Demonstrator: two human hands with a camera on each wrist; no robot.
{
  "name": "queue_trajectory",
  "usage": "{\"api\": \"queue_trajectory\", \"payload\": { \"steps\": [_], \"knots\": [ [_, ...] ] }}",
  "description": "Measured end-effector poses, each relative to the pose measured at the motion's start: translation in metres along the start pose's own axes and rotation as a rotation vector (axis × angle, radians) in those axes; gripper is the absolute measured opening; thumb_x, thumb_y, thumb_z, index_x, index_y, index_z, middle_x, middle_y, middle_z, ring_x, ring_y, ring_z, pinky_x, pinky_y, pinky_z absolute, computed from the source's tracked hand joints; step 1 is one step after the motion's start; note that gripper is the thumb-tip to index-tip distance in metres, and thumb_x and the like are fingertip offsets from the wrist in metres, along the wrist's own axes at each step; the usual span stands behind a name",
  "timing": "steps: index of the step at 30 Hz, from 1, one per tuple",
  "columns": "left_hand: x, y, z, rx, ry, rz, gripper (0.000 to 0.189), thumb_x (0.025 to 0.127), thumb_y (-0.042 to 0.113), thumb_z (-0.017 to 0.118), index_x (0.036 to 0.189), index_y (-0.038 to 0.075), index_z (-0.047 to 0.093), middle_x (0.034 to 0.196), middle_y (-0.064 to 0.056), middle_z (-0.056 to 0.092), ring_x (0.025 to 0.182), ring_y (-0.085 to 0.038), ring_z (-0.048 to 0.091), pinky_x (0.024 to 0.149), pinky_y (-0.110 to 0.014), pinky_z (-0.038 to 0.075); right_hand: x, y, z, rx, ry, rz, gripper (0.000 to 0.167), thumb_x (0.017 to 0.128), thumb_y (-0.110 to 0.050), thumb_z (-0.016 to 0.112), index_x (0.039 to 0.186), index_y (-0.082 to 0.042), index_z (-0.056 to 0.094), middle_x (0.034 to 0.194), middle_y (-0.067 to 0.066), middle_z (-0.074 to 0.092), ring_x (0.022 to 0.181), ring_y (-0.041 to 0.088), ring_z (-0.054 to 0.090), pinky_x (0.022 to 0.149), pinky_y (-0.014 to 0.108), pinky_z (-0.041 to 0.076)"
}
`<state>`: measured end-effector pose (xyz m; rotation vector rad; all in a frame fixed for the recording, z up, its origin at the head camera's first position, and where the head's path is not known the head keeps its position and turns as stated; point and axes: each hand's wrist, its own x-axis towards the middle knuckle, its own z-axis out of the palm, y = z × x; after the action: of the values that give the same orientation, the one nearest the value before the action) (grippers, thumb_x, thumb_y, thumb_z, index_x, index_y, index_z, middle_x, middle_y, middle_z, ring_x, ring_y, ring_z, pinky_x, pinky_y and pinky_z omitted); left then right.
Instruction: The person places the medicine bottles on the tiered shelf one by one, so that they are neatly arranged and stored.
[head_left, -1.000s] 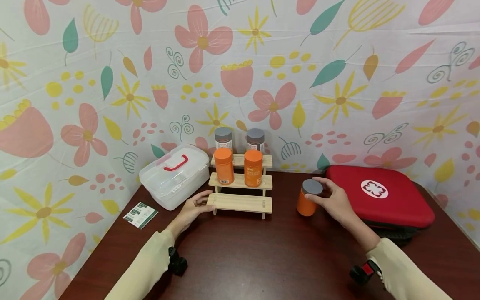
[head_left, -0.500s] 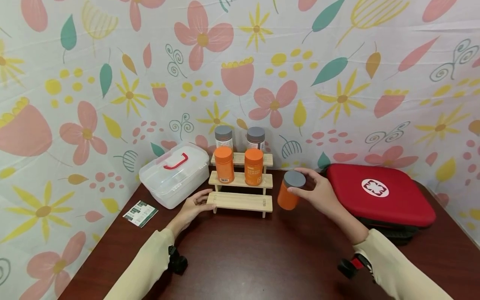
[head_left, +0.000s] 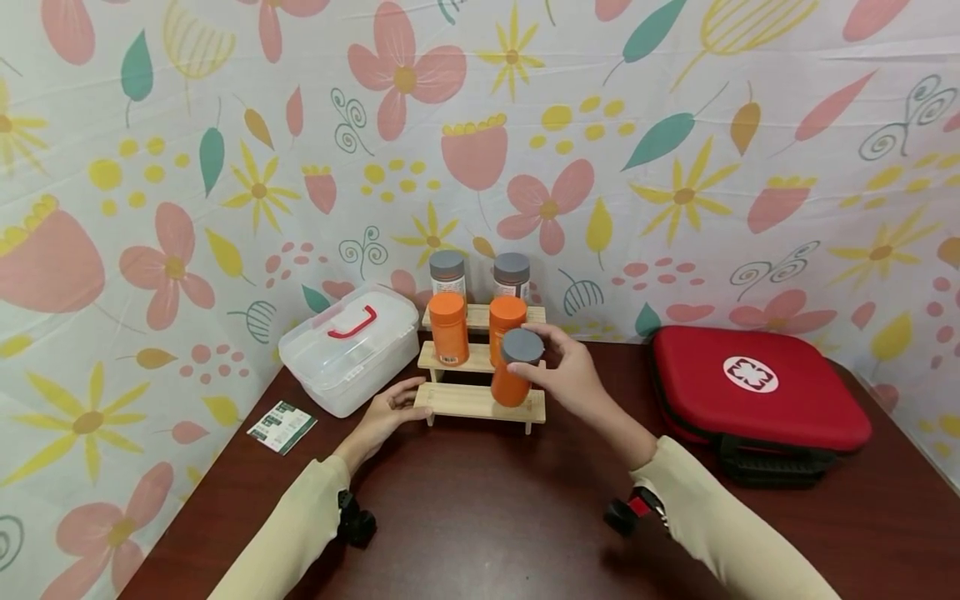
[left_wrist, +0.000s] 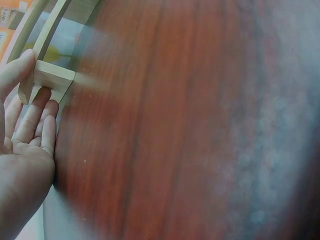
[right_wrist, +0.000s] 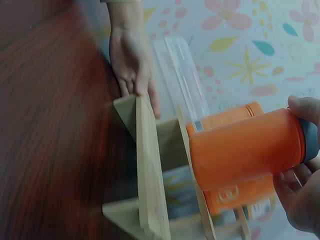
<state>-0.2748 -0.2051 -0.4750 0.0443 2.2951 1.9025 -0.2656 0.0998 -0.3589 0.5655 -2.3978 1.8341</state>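
Observation:
My right hand (head_left: 572, 372) grips an orange bottle with a grey cap (head_left: 512, 385) near its cap. In the right wrist view a gap separates the base of this bottle (right_wrist: 240, 150) from the lowest step, so it hangs above the right part of that step. At the left end of the three-step wooden rack (head_left: 465, 402), my left hand (head_left: 378, 421) pinches the lowest board, thumb on top and fingers underneath. Two orange-capped bottles, the left one (head_left: 450, 329) and the partly hidden right one (head_left: 507, 310), stand on the middle step. Two grey-capped bottles (head_left: 512, 271) occupy the top step.
Left of the rack sits a clear plastic box (head_left: 352, 350) with a red handle. A green-and-white printed card (head_left: 282, 427) lies in front of it. To the right is a red first-aid case (head_left: 757, 387). A floral cloth (head_left: 637, 167) hangs behind the table (head_left: 480, 517).
My right hand has carried the grey-capped orange bottle leftward from beside the red case to above the rack's lowest step. The left hand has stayed at the rack's left end.

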Motion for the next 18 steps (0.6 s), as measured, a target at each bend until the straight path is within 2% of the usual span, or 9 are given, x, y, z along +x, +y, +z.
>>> {"api": "queue_trajectory", "payload": {
  "steps": [3, 5, 6, 11, 18],
  "knots": [
    [0.002, -0.001, 0.000, -0.004, 0.006, 0.000, 0.063, 0.086, 0.018, 0.075, 0.143, 0.013, 0.049, 0.135, -0.018, 0.059, 0.115, -0.020, 0.059, 0.093, -0.026, 0.048, 0.003, -0.003, 0.015, 0.011, -0.020, -0.003, 0.059, 0.082, -0.012, 0.078, 0.135, -0.009, 0.054, 0.126, 0.017, 0.060, 0.112, 0.027, 0.060, 0.092, 0.039, 0.054],
    [0.003, -0.002, -0.001, -0.009, 0.010, 0.000, 0.064, 0.085, 0.017, 0.075, 0.143, 0.013, 0.049, 0.134, -0.018, 0.059, 0.115, -0.020, 0.060, 0.093, -0.027, 0.048, 0.006, -0.003, 0.024, 0.016, -0.027, 0.006, 0.059, 0.081, -0.012, 0.079, 0.135, -0.009, 0.054, 0.126, 0.017, 0.059, 0.116, 0.030, 0.058, 0.097, 0.045, 0.051],
    [0.004, -0.002, -0.001, -0.007, 0.010, -0.001, 0.064, 0.085, 0.017, 0.075, 0.143, 0.013, 0.049, 0.135, -0.018, 0.059, 0.115, -0.021, 0.060, 0.094, -0.028, 0.048, 0.007, -0.003, 0.029, 0.007, -0.030, 0.000, 0.060, 0.080, -0.012, 0.080, 0.135, -0.008, 0.054, 0.126, 0.017, 0.059, 0.116, 0.030, 0.058, 0.099, 0.045, 0.050],
    [0.002, -0.001, -0.001, -0.004, 0.019, -0.010, 0.064, 0.085, 0.017, 0.075, 0.143, 0.014, 0.049, 0.135, -0.018, 0.059, 0.115, -0.021, 0.060, 0.094, -0.029, 0.048, 0.013, 0.000, 0.050, -0.013, -0.057, -0.016, 0.063, 0.080, -0.011, 0.080, 0.135, -0.005, 0.053, 0.125, 0.016, 0.060, 0.111, 0.030, 0.062, 0.094, 0.042, 0.053],
    [0.001, 0.000, 0.000, -0.006, 0.015, -0.012, 0.062, 0.085, 0.019, 0.075, 0.142, 0.016, 0.050, 0.133, -0.015, 0.061, 0.116, -0.021, 0.060, 0.094, -0.031, 0.049, 0.021, 0.009, 0.071, -0.001, -0.071, -0.020, 0.061, 0.080, -0.014, 0.081, 0.135, -0.007, 0.054, 0.126, 0.017, 0.060, 0.111, 0.032, 0.062, 0.096, 0.046, 0.051]
  ]
}}
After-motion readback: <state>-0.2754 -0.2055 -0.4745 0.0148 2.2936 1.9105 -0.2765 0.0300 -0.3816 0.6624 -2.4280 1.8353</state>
